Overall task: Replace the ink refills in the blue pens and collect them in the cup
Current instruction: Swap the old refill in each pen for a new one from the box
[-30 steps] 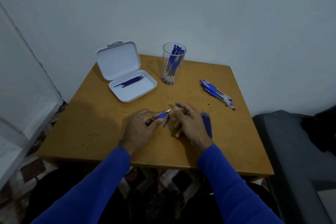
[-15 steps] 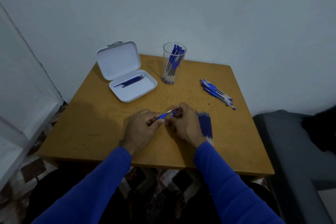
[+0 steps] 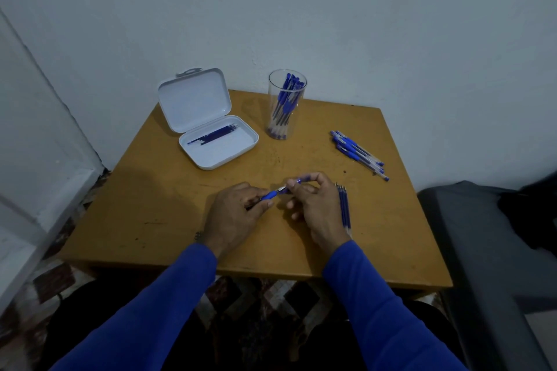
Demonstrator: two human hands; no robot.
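Two hands meet over the middle of the table (image 3: 156,220), and I watch the weak spot between them. My left hand (image 3: 232,214) curls round the pen (image 3: 269,195), its blue grip and metal tip poking out toward two o'clock. My right hand (image 3: 313,205) pinches a small blue piece (image 3: 302,179) at the tip, perhaps the cap, though the view is too dim to be sure.

Risks I see from here: if the small piece goes on crooked, it could jam or slip from the pinch and roll off the near edge at six o'clock. My right wrist lies just beside the loose refills (image 3: 344,208) at three o'clock; a careless sweep would scatter them. The cup (image 3: 286,108) at twelve o'clock is tall, narrow and already crowded with pens, so dropping this one in hastily might tip it. Unfinished pens (image 3: 357,153) wait at two o'clock, and the open case (image 3: 208,126) with more refills sits at eleven o'clock, so fresh and spent refills could get confused.
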